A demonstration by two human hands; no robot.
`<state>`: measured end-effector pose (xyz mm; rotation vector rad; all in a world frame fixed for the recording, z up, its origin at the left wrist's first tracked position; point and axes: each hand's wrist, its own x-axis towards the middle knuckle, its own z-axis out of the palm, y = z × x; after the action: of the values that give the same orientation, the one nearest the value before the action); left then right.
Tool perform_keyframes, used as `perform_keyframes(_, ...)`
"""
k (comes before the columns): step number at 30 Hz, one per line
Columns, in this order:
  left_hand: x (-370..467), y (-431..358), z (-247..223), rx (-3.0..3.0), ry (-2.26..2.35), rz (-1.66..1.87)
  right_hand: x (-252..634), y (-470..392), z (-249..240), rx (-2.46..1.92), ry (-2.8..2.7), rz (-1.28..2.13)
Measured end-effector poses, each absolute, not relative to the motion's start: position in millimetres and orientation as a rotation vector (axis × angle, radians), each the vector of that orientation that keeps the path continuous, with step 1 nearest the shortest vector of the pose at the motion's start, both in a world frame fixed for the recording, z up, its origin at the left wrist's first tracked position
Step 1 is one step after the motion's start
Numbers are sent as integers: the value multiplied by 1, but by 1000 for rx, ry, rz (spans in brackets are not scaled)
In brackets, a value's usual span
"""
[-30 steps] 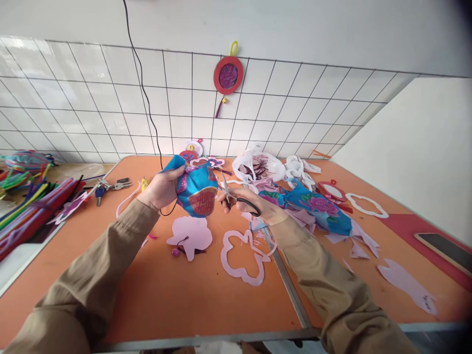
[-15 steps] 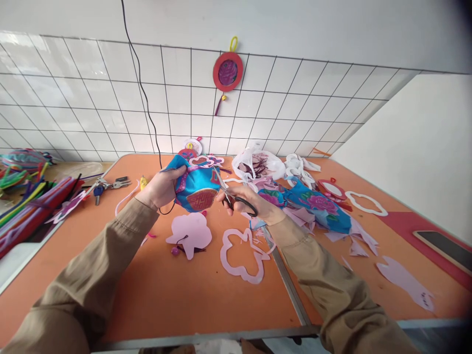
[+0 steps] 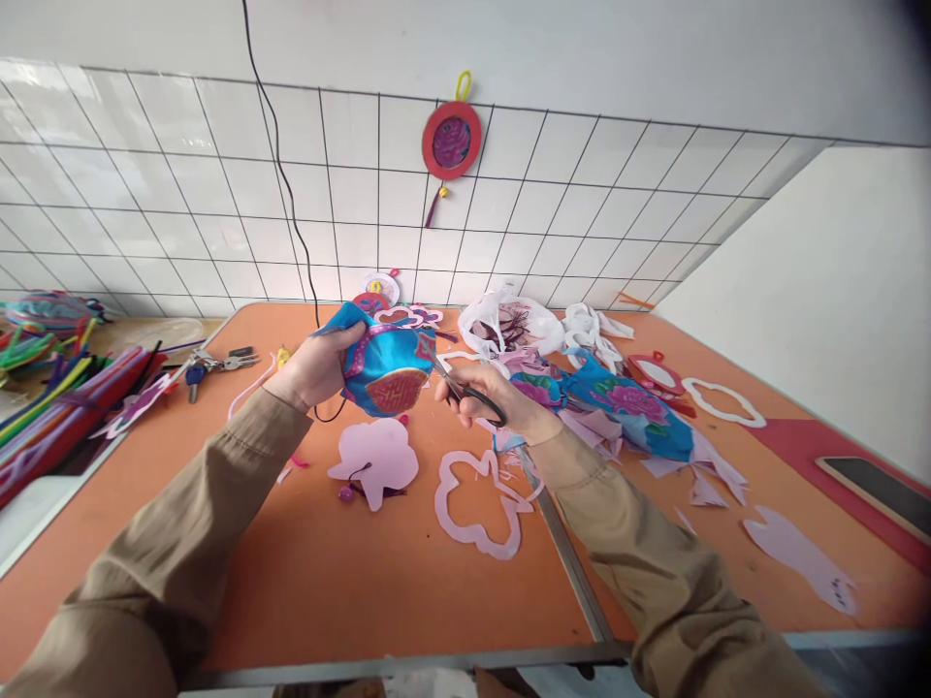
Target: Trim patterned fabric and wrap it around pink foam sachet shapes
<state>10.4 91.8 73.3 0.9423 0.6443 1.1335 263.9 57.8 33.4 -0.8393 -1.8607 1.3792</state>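
Note:
My left hand [image 3: 318, 368] grips a shiny blue patterned cloth [image 3: 385, 357] by its left side, holding it above the orange table. The cloth carries a red-and-gold round motif and a purple band. In my right hand [image 3: 509, 399] is a pair of black-handled scissors [image 3: 476, 399], fingers in the loops. Its blades reach to the cloth's right edge and look nearly closed there. Below the cloth lies a pink paper cutout [image 3: 378, 454] with a purple bead and dark cord on it. A pink flower-shaped paper outline [image 3: 445, 523] rests to its right.
Blue floral cloth [image 3: 626, 397] and paper scraps lie to the right, with a white plastic bag [image 3: 476, 325] behind. Keys [image 3: 195, 376] and colourful pipe cleaners [image 3: 80, 417] are at the left. A phone [image 3: 880, 490] sits far right. A round red ornament [image 3: 472, 155] hangs on the tiled wall.
The scissor blades have gone from spread to nearly closed at the cloth's right edge. The cloth's right corner has shifted slightly; my left hand keeps its grip.

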Motion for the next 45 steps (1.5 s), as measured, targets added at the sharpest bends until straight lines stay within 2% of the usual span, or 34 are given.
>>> perform_keyframes(37, 4, 97, 75, 946, 783, 1118, 264, 59, 25, -913, -1913, 1397)
perform_keyframes(45, -4, 99, 71, 1114, 605, 850, 263, 58, 26, -905, -1904, 1382)
